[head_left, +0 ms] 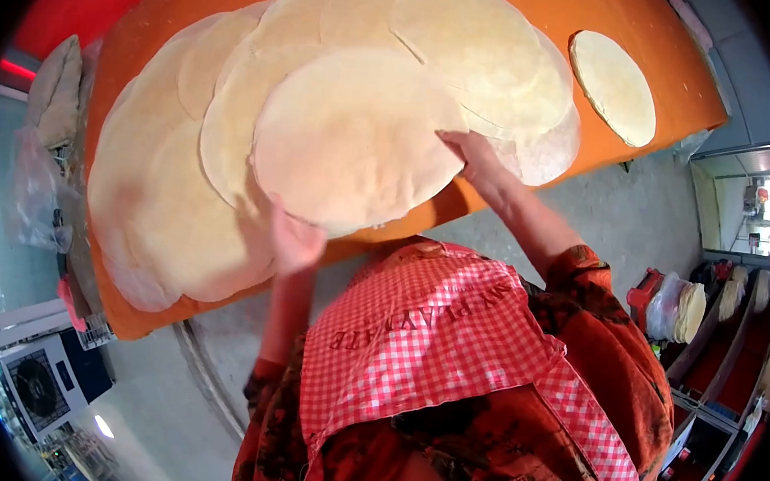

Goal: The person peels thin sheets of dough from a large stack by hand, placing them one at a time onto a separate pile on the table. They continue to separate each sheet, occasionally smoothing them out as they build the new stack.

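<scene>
A large, thin round flatbread (361, 139) is held by its near edge over other flatbreads on the orange table. My left hand (297, 238), slightly blurred, grips its lower left edge, partly hidden by the bread. At the right edge, my right hand (466, 152) pinches the same flatbread, thumb on top and fingers underneath. Overlapping flatbreads (159, 178) spread out to the left of it, and more overlapping ones (473, 44) lie behind and to the right.
A smaller, thicker round bread (612, 88) lies apart on the right of the orange table (681, 47). Plastic-wrapped round breads (669, 306) stand on a shelving unit (710, 357) at the right. A machine with a fan (34, 385) stands at the lower left.
</scene>
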### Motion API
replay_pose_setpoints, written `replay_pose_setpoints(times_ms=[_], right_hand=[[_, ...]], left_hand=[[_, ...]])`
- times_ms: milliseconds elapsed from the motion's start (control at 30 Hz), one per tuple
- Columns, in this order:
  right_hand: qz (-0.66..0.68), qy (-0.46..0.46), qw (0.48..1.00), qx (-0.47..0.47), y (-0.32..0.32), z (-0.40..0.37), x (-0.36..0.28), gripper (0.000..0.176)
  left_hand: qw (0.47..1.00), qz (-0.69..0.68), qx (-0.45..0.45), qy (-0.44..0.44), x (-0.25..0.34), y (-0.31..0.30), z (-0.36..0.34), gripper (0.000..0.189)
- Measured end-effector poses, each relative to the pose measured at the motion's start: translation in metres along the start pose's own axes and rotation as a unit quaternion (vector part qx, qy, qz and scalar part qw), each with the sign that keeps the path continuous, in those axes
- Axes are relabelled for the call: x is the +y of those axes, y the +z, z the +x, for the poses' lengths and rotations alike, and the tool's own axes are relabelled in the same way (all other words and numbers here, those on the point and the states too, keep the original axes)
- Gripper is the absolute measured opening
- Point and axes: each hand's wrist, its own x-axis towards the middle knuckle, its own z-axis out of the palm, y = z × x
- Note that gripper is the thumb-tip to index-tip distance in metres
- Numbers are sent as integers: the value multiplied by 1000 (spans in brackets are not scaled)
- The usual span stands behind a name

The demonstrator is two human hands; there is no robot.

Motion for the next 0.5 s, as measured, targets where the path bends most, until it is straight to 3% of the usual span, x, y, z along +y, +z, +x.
replay_pose_setpoints(times_ms=[33, 67, 133, 167, 200, 233, 267, 333, 400, 467, 500], right_hand=[[13, -18, 1000, 12, 2, 0, 13, 29], [40, -45, 998, -8, 9, -13, 22, 31], [108, -57, 993, 6, 12, -26, 38, 37], [61, -46, 996, -56, 8, -32, 34, 39], [88, -2, 990, -111, -3, -22, 26, 41], [111, 41, 979, -168, -15, 0, 11, 42], [134, 85, 962, -222, -19, 17, -2, 44], [28, 77, 967, -240, -6, 31, -32, 45], [-45, 57, 962, -262, 3, 51, -51, 44], [-105, 46, 969, -220, 15, 59, -56, 34], [-144, 22, 970, -194, 19, 64, -56, 32]], left_hand=[[999, -36, 28, -14, -20, -5, -10, 51], [940, 322, -25, 106, -36, -48, -19, 45], [853, 509, -5, 115, -43, -61, -26, 38], [928, 366, 64, 16, -35, -20, -32, 35], [967, 206, 129, -79, -29, 4, -32, 33], [966, 181, 164, -80, -32, -17, -26, 35], [964, 184, 175, -83, -27, -14, -26, 33], [958, 192, 195, -90, -18, -7, -28, 31], [958, 211, 183, -59, -10, -45, -17, 30], [933, 293, 206, -26, 3, -53, -9, 30], [941, 284, 185, -17, 20, -22, -14, 36]])
